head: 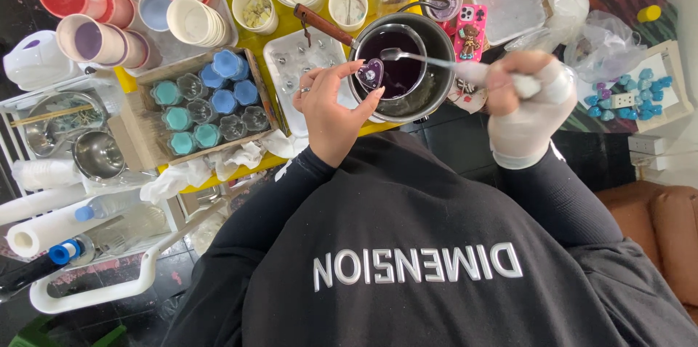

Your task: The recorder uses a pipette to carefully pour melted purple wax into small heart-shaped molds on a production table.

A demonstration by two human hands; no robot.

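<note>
Progress: left hand (331, 111) pinches filled heart mould (371, 73), gloved right hand (525, 111) grips spoon (429, 60) over dark-liquid pot (403, 69); several crate cups (211, 103) unfilled.

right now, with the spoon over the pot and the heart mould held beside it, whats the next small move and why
Probably tip the spoon toward the small heart mould. The left hand holds the mould at the rim of the pot of dark purple liquid, and the right hand has the spoon bowl just beside it.
</note>
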